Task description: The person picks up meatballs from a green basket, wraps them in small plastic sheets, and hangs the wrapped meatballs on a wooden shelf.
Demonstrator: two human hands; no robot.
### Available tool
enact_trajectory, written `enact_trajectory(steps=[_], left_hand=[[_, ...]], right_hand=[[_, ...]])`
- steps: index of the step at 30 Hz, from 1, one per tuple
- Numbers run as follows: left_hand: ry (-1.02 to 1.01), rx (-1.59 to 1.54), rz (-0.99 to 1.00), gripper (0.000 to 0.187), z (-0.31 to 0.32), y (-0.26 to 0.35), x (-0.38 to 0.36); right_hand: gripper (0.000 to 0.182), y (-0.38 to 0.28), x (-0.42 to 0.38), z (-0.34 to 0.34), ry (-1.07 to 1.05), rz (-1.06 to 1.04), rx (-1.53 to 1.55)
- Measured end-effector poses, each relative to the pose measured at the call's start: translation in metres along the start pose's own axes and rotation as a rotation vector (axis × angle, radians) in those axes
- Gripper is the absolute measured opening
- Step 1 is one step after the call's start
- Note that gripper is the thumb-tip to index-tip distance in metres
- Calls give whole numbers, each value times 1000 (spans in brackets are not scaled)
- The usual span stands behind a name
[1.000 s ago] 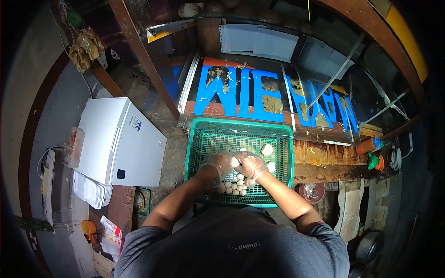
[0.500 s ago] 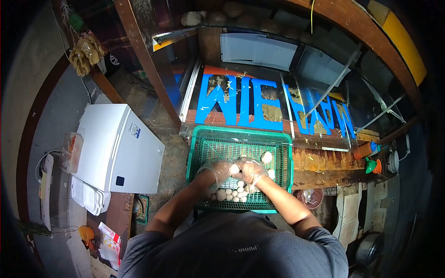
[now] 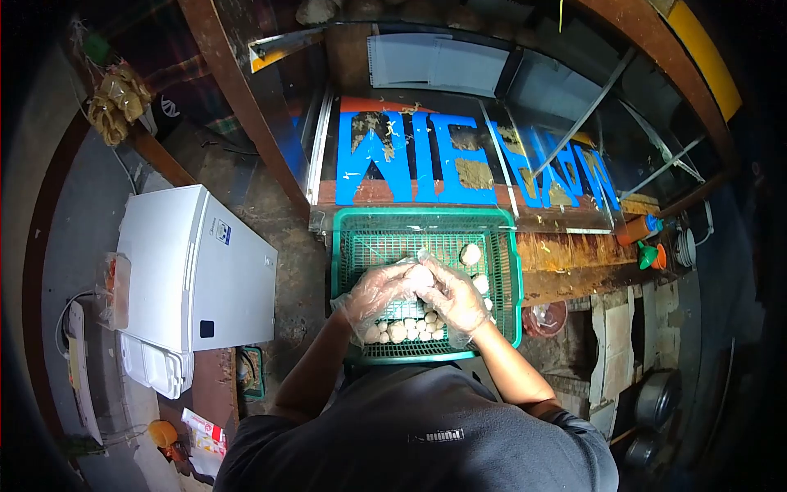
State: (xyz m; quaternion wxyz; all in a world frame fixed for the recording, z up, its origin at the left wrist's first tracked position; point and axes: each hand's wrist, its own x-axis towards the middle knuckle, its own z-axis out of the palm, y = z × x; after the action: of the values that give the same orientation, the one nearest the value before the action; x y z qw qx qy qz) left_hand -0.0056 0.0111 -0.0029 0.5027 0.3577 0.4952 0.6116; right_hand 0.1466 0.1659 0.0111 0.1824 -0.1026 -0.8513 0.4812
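In the head view, a green plastic basket [image 3: 510, 307] with a slatted, open-mesh base and a thick rim sits in front of the person. Above its middle, the left hand [image 3: 377, 293] and the right hand [image 3: 457, 300], both in thin, crinkled clear plastic gloves, close their curved fingers around a pale, rounded lump [image 3: 420, 277], gripping it between them. Inside the basket, small off-white balls [image 3: 411, 330] lie loosely bunched along the side nearest the person, while a larger, uneven ball [image 3: 470, 254] rests toward the far right corner, with another [image 3: 480, 284] just nearer along the right side. Beyond the basket stands a clear-paned case [image 3: 484, 148] with bold blue lettering and brown wooden framing. Left of the basket is a smooth white chest freezer [image 3: 234, 271], its lid shut, with white foam boxes [image 3: 156, 365] beside it. Right of the basket are a stained wooden board [image 3: 566, 262], a reddish round tub [image 3: 546, 318] whose contents I cannot make out, and, farther off, round metal pots [image 3: 658, 399].
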Motion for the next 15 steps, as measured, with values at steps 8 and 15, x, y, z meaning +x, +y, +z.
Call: enact_trajectory(steps=[8, 15], left_hand=[[26, -201, -125, 50, 11, 15, -22], [-74, -551, -231, 54, 5, -9, -43]], right_hand=[[58, -15, -24, 16, 37, 109, 246], [61, -17, -52, 43, 30, 290, 628]])
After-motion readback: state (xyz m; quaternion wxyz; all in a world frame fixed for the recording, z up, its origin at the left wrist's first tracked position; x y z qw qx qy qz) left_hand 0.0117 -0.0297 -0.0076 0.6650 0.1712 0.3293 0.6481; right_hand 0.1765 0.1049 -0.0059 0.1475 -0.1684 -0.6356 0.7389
